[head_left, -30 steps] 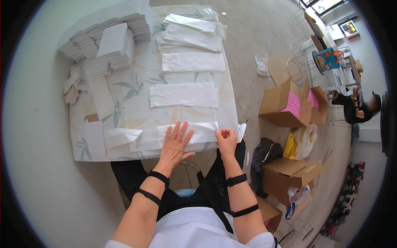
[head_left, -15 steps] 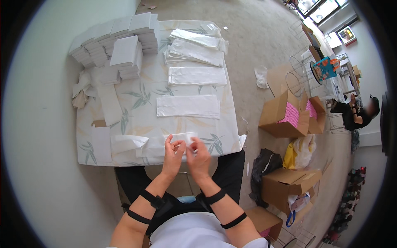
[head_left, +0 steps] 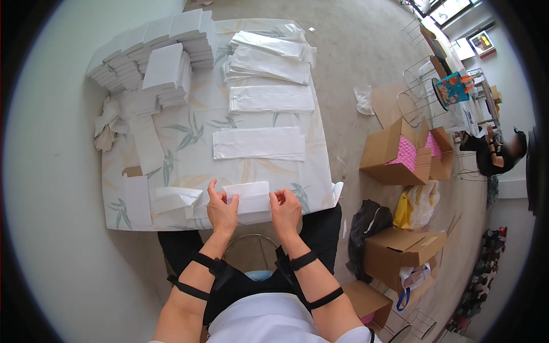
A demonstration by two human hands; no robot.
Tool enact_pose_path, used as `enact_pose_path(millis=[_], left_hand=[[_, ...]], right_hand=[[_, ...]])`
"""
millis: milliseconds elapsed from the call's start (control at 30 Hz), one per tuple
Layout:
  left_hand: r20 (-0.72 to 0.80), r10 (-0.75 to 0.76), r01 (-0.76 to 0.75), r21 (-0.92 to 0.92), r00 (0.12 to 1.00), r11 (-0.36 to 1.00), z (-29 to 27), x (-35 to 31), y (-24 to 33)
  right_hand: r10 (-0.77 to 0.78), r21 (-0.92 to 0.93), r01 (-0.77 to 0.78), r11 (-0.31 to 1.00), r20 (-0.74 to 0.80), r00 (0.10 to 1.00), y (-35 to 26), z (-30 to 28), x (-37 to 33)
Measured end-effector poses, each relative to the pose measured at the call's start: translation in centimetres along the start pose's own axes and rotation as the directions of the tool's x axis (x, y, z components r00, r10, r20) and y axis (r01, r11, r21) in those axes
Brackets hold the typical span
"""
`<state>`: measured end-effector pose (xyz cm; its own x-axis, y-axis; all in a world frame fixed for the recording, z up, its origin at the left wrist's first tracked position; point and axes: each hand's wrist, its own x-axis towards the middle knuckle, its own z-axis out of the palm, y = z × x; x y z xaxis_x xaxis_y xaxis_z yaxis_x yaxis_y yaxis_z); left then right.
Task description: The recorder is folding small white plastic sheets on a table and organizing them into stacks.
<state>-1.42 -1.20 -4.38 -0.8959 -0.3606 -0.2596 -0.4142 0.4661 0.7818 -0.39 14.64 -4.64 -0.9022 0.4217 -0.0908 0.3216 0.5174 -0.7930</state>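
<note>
At the near edge of the table, a flat white folded sheet (head_left: 248,192), paper or thin film, spans the gap between my two hands. My left hand (head_left: 222,212) pinches its left side between thumb and fingers, with the index finger raised. At the right side, the thumb and fingertips of my right hand (head_left: 286,210) close on the sheet's edge. A crumpled white sheet (head_left: 173,198) lies just left of my left hand. Beyond my hands rests a flat stack of long white sheets (head_left: 258,143).
More long white piles (head_left: 271,99) lie farther back. Stacks of white flat blocks (head_left: 164,67) stand at the far left, and a white box (head_left: 136,200) lies near left. Open cartons (head_left: 382,153) sit on the floor at right. Another person (head_left: 496,157) sits at far right.
My hands have moved apart from close together; the white sheet now shows spread flat between them. The whole view has shifted slightly.
</note>
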Motion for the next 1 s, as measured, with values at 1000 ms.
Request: enact_pose_path(millis=[1000], left_hand=[[0.041, 0.082, -0.075, -0.148, 0.996, 0.986, -2.7, 1.0, -3.2]], right_hand=[[0.197, -0.057, -0.192, 0.980, 0.095, 0.976, 0.9, 1.0, 1.2]])
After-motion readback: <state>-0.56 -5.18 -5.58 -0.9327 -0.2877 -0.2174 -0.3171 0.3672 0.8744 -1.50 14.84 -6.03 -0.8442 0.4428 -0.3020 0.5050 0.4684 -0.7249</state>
